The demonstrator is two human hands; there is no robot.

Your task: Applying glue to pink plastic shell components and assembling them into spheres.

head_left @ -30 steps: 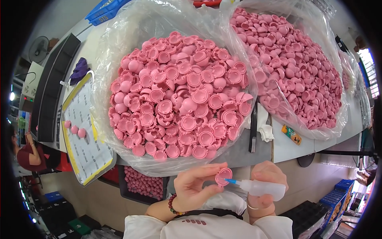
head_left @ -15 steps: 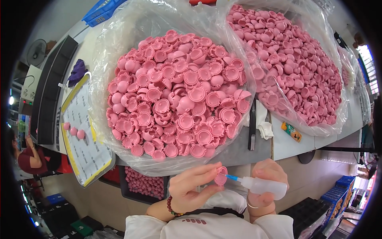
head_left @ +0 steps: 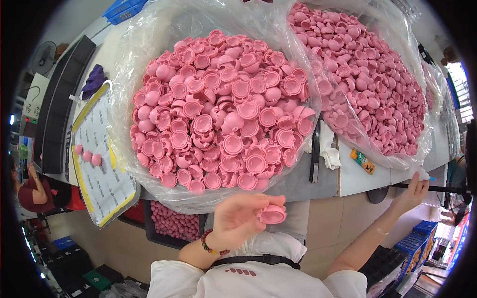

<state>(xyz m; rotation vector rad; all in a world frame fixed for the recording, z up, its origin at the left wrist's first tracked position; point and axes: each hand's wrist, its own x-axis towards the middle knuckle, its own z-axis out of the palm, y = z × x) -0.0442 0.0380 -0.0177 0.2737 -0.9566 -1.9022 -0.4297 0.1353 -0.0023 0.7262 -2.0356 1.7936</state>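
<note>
My left hand pinches a pink hollow half-shell, its round opening turned toward me, just in front of the bagged pile. Far out to the right, my right hand is closed on a small white squeeze bottle with a blue needle tip. Most of the bottle is hidden by the fingers. A clear plastic bag on the table holds a large heap of similar pink half-shells. To its right, a second bag holds more pink half-shells.
At left, a tray with yellow-taped edges carries several pink balls. Below the table edge stands a dark crate of pink balls. A black bar-shaped tool, white tissue and a small green-orange tube lie between the bags.
My right hand has swung away to the far right with the squeeze bottle, leaving the half-shell. My left hand still holds the half-shell, now tilted with its opening lower.
</note>
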